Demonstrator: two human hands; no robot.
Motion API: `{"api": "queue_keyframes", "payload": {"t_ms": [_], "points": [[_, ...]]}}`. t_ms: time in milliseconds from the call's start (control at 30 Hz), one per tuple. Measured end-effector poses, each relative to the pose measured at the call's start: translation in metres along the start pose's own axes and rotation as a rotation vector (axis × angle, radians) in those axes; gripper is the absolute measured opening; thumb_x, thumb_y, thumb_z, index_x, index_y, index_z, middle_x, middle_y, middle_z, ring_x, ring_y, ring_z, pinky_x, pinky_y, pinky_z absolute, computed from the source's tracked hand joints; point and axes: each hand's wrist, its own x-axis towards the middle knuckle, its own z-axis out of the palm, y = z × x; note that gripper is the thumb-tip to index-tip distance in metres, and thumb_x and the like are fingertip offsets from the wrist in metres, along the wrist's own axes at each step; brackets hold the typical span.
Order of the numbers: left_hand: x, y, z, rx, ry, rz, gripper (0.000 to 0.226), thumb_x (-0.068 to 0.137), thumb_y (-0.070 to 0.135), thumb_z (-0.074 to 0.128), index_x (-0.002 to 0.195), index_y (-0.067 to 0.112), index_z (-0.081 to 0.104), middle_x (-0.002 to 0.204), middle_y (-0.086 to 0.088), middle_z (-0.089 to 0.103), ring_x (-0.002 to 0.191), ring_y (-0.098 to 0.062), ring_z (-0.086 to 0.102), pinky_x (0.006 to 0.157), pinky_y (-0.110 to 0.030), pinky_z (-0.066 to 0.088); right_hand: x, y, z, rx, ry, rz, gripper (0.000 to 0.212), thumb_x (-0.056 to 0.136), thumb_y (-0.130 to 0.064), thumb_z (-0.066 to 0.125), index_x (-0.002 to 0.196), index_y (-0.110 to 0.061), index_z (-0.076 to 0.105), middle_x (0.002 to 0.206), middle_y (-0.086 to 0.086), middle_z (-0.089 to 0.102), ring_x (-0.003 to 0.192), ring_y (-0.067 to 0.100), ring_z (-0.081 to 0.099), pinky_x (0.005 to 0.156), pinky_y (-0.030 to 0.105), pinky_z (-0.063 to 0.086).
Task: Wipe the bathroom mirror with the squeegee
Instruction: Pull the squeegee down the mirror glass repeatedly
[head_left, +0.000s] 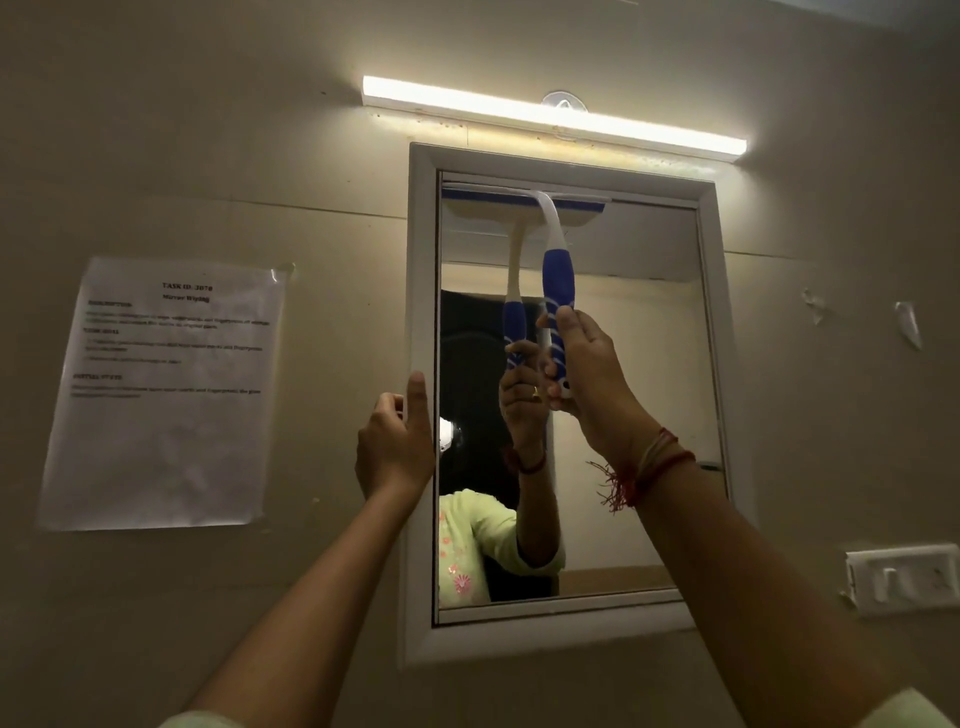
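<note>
Gripping squeegee (558, 280) with right hand (587, 374) fingers, blade (483, 196) at mirror (623, 364) top, left hand (395, 441) fingers relaxed against frame (421, 260)

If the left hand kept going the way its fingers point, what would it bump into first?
Probably the light bar above; its fingers seem to touch the mirror frame, though depth is unclear.

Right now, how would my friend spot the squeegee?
Find the white-framed mirror under the long lamp. The squeegee lies against the glass's top, its handle held by the right hand. It's blue and white; its twin is only a reflection.
</note>
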Motion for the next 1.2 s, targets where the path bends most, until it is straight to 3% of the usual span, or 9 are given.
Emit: {"api": "queue_keyframes", "payload": {"t_ms": [167, 267, 367, 467, 600, 733, 967, 1067, 1200], "points": [[0.0, -0.001, 0.001, -0.003, 0.007, -0.005, 0.049, 0.091, 0.059, 0.025, 0.07, 0.019, 0.044, 0.059, 0.004, 0.044, 0.053, -0.009, 0.041, 0.048, -0.022, 0.024, -0.002, 0.006, 0.002, 0.058, -0.024, 0.081, 0.036, 0.099, -0.034, 0.027, 0.083, -0.012, 0.049, 0.059, 0.004, 0.043, 0.051, 0.014, 0.043, 0.053, 0.023, 0.039], [0.0, 0.0, 0.001, -0.012, 0.006, -0.012, 0.049, 0.092, 0.059, 0.025, 0.072, 0.018, 0.044, 0.058, 0.004, 0.043, 0.052, -0.009, 0.04, 0.048, -0.022, 0.023, -0.008, 0.01, 0.001, 0.133, -0.086, 0.125, 0.041, 0.1, -0.034, 0.025, 0.078, -0.007, 0.047, 0.053, 0.003, 0.045, 0.043, 0.012, 0.042, 0.044, 0.022, 0.037], [-0.001, 0.0, 0.001, -0.01, 0.004, -0.017, 0.048, 0.092, 0.058, 0.026, 0.071, 0.019, 0.043, 0.058, 0.005, 0.042, 0.052, -0.008, 0.039, 0.049, -0.022, 0.022, -0.016, 0.018, 0.0, -0.022, -0.085, 0.095, 0.038, 0.099, -0.036, 0.028, 0.091, -0.006, 0.049, 0.07, 0.014, 0.044, 0.054, 0.021, 0.042, 0.042, 0.022, 0.038], [-0.001, 0.0, 0.0, -0.014, -0.001, -0.017, 0.047, 0.093, 0.058, 0.026, 0.068, 0.021, 0.041, 0.058, 0.005, 0.041, 0.051, -0.008, 0.038, 0.048, -0.021, 0.022, -0.02, 0.025, -0.002, 0.012, -0.128, 0.136, 0.039, 0.099, -0.038, 0.026, 0.099, -0.007, 0.049, 0.086, 0.018, 0.047, 0.069, 0.032, 0.042, 0.049, 0.027, 0.04], [0.0, 0.0, 0.0, -0.011, -0.006, -0.025, 0.049, 0.093, 0.057, 0.026, 0.073, 0.017, 0.043, 0.058, 0.005, 0.04, 0.05, -0.007, 0.037, 0.048, -0.02, 0.022, -0.023, 0.039, -0.006, 0.233, -0.189, 0.256, 0.047, 0.099, -0.039, 0.019, 0.089, -0.003, 0.046, 0.049, 0.007, 0.046, 0.041, 0.017, 0.044, 0.043, 0.024, 0.038], [0.0, 0.0, 0.0, -0.002, -0.012, -0.03, 0.048, 0.094, 0.057, 0.026, 0.072, 0.017, 0.042, 0.057, 0.005, 0.04, 0.05, -0.007, 0.037, 0.048, -0.02, 0.021, -0.025, 0.059, -0.012, 0.076, -0.111, 0.208, 0.04, 0.097, -0.043, 0.028, 0.099, -0.009, 0.048, 0.06, 0.005, 0.042, 0.049, 0.016, 0.039, 0.047, 0.025, 0.037], [0.0, 0.004, -0.003, -0.012, -0.018, -0.043, 0.045, 0.094, 0.057, 0.028, 0.062, 0.025, 0.034, 0.057, 0.006, 0.039, 0.049, -0.007, 0.036, 0.047, -0.021, 0.021, -0.04, 0.07, -0.016, 0.096, -0.137, 0.212, 0.038, 0.097, -0.042, 0.028, 0.096, -0.008, 0.045, 0.061, 0.005, 0.039, 0.053, 0.016, 0.035, 0.053, 0.028, 0.032], [-0.002, 0.005, -0.003, -0.013, -0.009, -0.046, 0.046, 0.094, 0.057, 0.029, 0.06, 0.025, 0.033, 0.055, 0.007, 0.038, 0.048, -0.006, 0.035, 0.046, -0.02, 0.02, -0.052, 0.073, -0.018, -0.114, -0.082, 0.141, 0.039, 0.096, -0.045, 0.028, 0.083, -0.013, 0.048, 0.064, -0.002, 0.044, 0.053, 0.01, 0.04, 0.049, 0.025, 0.032], [-0.002, 0.005, -0.004, -0.047, -0.006, -0.06, 0.049, 0.092, 0.059, 0.032, 0.058, 0.024, 0.033, 0.054, 0.006, 0.038, 0.048, -0.006, 0.034, 0.046, -0.021, 0.021, -0.068, 0.081, -0.018, -0.114, -0.029, 0.18, 0.039, 0.095, -0.046, 0.03, 0.068, -0.025, 0.049, 0.057, -0.002, 0.044, 0.045, 0.011, 0.039, 0.041, 0.023, 0.033]]}}
